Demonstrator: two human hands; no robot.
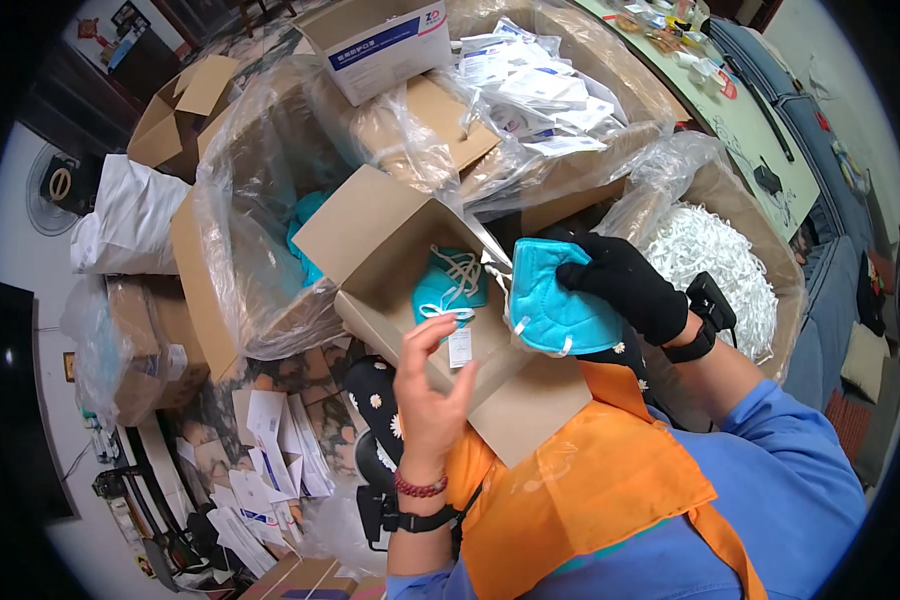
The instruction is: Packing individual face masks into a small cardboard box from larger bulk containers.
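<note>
My right hand (630, 285), in a black glove, grips a teal face mask (560, 305) with white straps, held up over the right side of an open cardboard box (365, 210). I cannot tell whether it is one mask or several together. Inside the box lies another teal mask (432, 285) with white straps. My bare left hand (432, 385) is raised at the near edge of the box, fingers apart and curved. Close to its fingertips is a small white slip (460, 348); whether they touch it is hard to see.
Plastic-lined cartons surround the box: one with teal masks (310, 235) at left, one with flat white packets (555, 90) behind, one with white straps (720, 265) at right. A white printed box (390, 50) stands at the back. Flattened cartons (270, 450) lie on the floor.
</note>
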